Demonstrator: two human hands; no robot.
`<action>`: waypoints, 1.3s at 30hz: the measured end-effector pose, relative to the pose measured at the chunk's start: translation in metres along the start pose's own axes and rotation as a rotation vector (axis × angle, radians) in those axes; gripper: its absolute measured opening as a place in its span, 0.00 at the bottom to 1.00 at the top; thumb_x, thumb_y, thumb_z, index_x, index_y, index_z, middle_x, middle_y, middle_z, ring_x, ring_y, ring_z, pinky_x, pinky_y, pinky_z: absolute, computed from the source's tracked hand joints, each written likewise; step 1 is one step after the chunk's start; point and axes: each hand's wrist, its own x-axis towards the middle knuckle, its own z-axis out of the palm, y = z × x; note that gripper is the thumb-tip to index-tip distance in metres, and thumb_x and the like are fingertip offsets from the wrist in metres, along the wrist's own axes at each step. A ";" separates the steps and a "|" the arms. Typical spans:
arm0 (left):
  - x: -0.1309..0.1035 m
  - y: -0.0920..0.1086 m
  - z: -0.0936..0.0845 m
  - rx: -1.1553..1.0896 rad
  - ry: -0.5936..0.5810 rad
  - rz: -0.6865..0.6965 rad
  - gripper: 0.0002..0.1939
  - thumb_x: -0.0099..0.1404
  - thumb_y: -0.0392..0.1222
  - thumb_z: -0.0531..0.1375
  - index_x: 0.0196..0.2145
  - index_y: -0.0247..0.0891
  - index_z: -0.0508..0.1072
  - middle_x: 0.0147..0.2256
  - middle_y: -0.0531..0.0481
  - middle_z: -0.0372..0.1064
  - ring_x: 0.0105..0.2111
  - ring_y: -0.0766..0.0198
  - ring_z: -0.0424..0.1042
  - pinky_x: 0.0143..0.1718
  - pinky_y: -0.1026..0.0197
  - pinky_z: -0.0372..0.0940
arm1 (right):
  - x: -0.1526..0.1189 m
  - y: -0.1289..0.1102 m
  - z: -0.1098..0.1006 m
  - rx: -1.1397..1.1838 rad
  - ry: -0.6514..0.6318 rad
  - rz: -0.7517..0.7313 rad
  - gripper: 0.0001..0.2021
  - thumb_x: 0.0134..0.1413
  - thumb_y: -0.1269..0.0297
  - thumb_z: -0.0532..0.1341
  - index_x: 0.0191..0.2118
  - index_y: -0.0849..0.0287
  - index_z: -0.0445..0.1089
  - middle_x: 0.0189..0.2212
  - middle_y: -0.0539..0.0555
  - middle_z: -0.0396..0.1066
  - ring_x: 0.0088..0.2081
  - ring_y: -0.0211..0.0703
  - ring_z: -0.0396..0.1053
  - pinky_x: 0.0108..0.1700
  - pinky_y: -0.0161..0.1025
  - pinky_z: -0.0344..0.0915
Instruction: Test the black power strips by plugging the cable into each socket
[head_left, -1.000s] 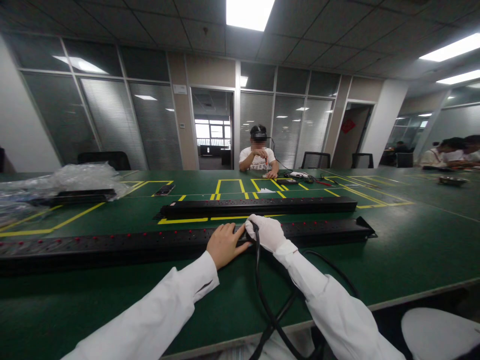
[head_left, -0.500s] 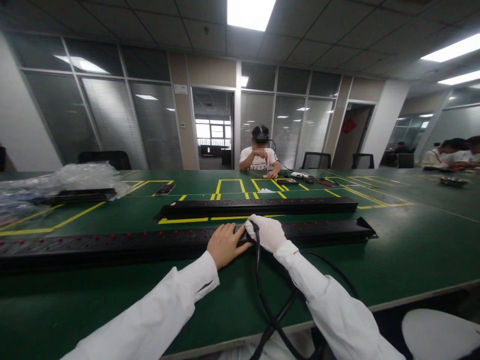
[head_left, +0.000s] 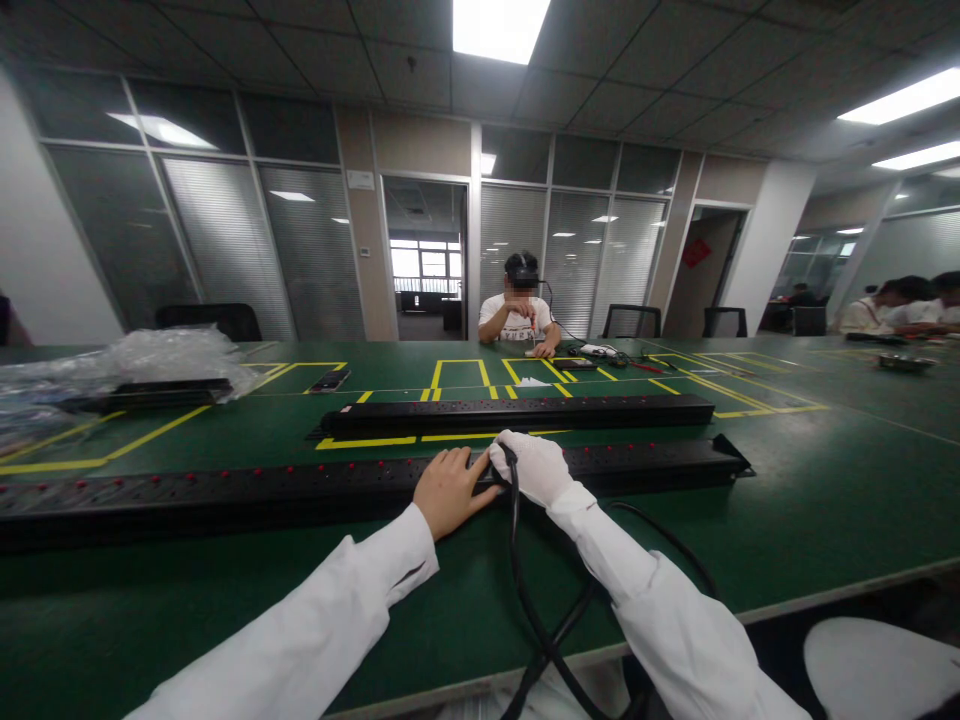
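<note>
From my remote seat I have the near power strip [head_left: 300,490] lying lengthwise across the left and centre of the frame, directly under both hands. My gloved right hand [head_left: 534,470], at the centre, is clenched around the upper end of a black cable [head_left: 516,560], just over the strip; that end is hidden in the glove, so I can't tell whether it touches a socket. The cable drops from the fist and crosses itself at the bottom centre. My bare left hand [head_left: 448,492] rests spread on the strip just beside it, thumb toward the glove, clasping nothing I can see. A far strip [head_left: 517,414] lies behind, apart from the near one. At the left edge sits clear plastic wrapping [head_left: 172,350]; whether the black piece [head_left: 169,392] there is inside or beneath it, I can't tell
</note>
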 end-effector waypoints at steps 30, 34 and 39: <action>0.000 0.000 0.001 -0.013 0.026 0.007 0.25 0.59 0.58 0.49 0.49 0.41 0.63 0.38 0.43 0.66 0.41 0.55 0.65 0.41 0.53 0.59 | 0.009 0.003 0.016 -0.066 -0.040 0.188 0.18 0.59 0.52 0.42 0.35 0.53 0.66 0.27 0.51 0.71 0.29 0.37 0.67 0.29 0.32 0.51; 0.000 -0.001 0.001 -0.007 0.018 0.006 0.24 0.59 0.57 0.50 0.47 0.41 0.63 0.38 0.44 0.66 0.41 0.55 0.65 0.41 0.53 0.59 | 0.002 -0.003 0.010 -0.097 -0.030 0.142 0.19 0.59 0.51 0.42 0.38 0.54 0.65 0.28 0.53 0.71 0.30 0.38 0.67 0.29 0.32 0.51; 0.000 0.000 -0.001 -0.011 0.001 0.003 0.23 0.59 0.57 0.50 0.46 0.40 0.64 0.39 0.43 0.66 0.42 0.54 0.64 0.42 0.53 0.59 | 0.000 -0.007 0.000 -0.092 -0.069 0.118 0.18 0.58 0.51 0.42 0.39 0.54 0.65 0.30 0.53 0.71 0.31 0.39 0.67 0.30 0.34 0.52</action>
